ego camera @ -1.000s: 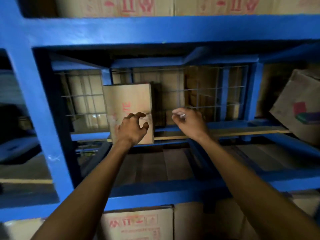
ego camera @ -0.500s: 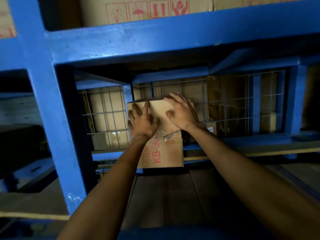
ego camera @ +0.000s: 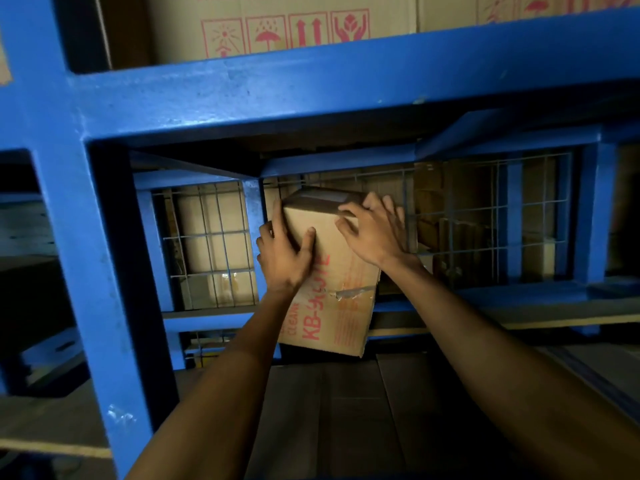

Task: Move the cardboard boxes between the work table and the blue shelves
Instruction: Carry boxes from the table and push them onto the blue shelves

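Observation:
A tall cardboard box (ego camera: 339,306) with red print stands at the back of the blue shelf bay, tilted toward me, its top leaning off the wire mesh. My left hand (ego camera: 284,252) grips its upper left edge, thumb on the front face. My right hand (ego camera: 374,230) clasps the upper right corner, fingers over the top. Both forearms reach in across the dark shelf board (ego camera: 346,410).
A thick blue beam (ego camera: 311,95) runs overhead and a blue upright (ego camera: 79,271) stands at left. Above the beam sits a large carton (ego camera: 284,26) with red handling symbols. Wire mesh (ego camera: 485,220) backs the bay, with more cartons behind it.
Both hands went from hovering in front of the box to gripping its upper corners. The box has tipped forward from the mesh, and my view has moved closer and upward.

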